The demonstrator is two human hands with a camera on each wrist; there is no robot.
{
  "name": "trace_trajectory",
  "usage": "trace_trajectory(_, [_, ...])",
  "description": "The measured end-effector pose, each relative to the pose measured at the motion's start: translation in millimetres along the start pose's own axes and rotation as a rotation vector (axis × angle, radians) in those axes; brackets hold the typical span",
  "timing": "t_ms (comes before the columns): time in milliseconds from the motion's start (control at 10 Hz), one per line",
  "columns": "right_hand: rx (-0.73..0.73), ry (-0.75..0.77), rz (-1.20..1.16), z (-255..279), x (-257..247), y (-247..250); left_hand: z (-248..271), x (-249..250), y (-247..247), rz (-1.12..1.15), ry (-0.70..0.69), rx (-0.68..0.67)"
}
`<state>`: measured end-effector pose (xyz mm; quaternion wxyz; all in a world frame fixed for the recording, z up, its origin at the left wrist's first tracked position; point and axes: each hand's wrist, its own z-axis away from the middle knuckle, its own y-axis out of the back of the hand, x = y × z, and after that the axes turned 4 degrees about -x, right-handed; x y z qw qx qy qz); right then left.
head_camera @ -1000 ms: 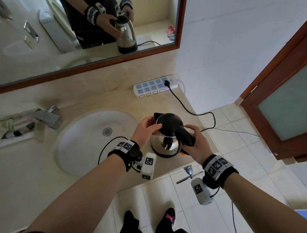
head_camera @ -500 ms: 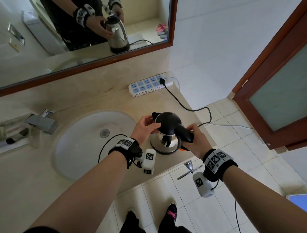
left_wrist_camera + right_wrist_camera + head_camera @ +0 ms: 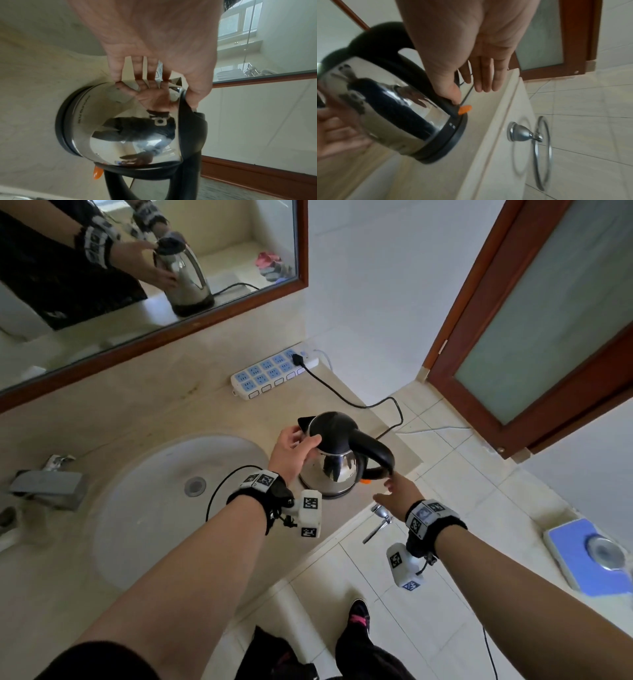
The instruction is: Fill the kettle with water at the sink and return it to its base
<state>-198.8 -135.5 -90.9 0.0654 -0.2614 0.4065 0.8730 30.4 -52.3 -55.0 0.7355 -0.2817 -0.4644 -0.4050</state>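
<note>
Kettle (image 3: 334, 455) upright on base (image 3: 447, 146), on surface (image 3: 205, 405) right of sink (image 3: 154, 508). Lid shut; water level not visible. Left hand (image 3: 291, 448): fingers straight, resting on steel body. Right hand (image 3: 399, 494): fingers extended, holding nothing, just beside handle. Judgement: return likely done, filling unconfirmed.

Both forearms are bare. The left hand (image 3: 291, 451) and the right hand (image 3: 399, 494) each end at a black fabric wristband (image 3: 260, 498) studded with white square tags printed with black-and-white codes. A white boxy wrist camera (image 3: 310, 518) with the same coded tags hangs below each band, at centre and lower right of the frame. A thin black cable (image 3: 222, 491) loops from the left band. Short black sleeve at lower left; dark trousers and black shoes with pink accents (image 3: 359, 619) at the bottom.
</note>
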Motion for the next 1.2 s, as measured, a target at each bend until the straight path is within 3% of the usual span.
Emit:
trace_trajectory(100, [-0.123, 0.003, 0.203, 7, 2, -20, -1, -1, 4, -0.017, 0.043, -0.059])
trace_trajectory(200, [-0.152, 0.02, 0.305, 9, 1, -35, -2, -1, 8, -0.031, 0.108, -0.104])
trace_trajectory(500, [-0.082, -0.043, 0.41, -7, 5, -52, -7, 0, 14, 0.065, 0.255, -0.158])
trace_trajectory(1000, [-0.223, -0.065, 0.368, -20, 10, -54, 3, 8, 7, 0.098, 0.23, -0.096])
trace_trajectory(1100, [-0.162, -0.055, 0.377, -15, 10, -53, 6, 8, 8, 0.045, 0.179, -0.1])
trace_trajectory(1200, [-0.156, -0.051, 0.385, -3, 5, -51, 20, 7, 14, -0.176, 0.105, -0.047])
